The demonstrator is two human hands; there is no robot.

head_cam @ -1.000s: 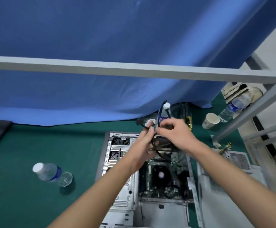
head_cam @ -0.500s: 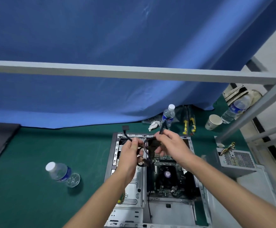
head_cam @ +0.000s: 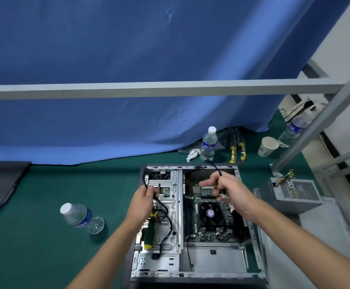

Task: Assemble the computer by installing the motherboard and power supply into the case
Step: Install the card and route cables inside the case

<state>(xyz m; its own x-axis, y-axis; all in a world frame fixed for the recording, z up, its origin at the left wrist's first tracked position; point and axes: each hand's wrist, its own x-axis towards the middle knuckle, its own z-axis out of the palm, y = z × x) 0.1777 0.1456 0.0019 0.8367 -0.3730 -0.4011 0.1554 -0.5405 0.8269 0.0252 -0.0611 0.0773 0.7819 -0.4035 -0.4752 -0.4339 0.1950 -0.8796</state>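
The open computer case (head_cam: 159,265) lies flat on the green mat. The motherboard (head_cam: 209,213) with its black fan sits inside the right half. Outside the case, to the right, stands the grey power supply (head_cam: 297,192). My left hand (head_cam: 143,200) grips black cables (head_cam: 165,213) over the metal drive cage. My right hand (head_cam: 229,191) pinches a black cable with a small connector above the motherboard. A green and yellow screwdriver (head_cam: 150,230) rests on the drive cage below my left hand.
A water bottle (head_cam: 80,216) lies on the mat at the left; another bottle (head_cam: 209,143) stands behind the case beside a crumpled tissue and yellow-handled tools (head_cam: 237,149). A paper cup (head_cam: 268,146) and third bottle (head_cam: 292,130) sit far right. A grey frame bar (head_cam: 170,88) crosses overhead.
My hands have separated and lowered: the left moved left over the drive cage with its cables, the right stayed over the motherboard. The view tilted down, showing more of the case.
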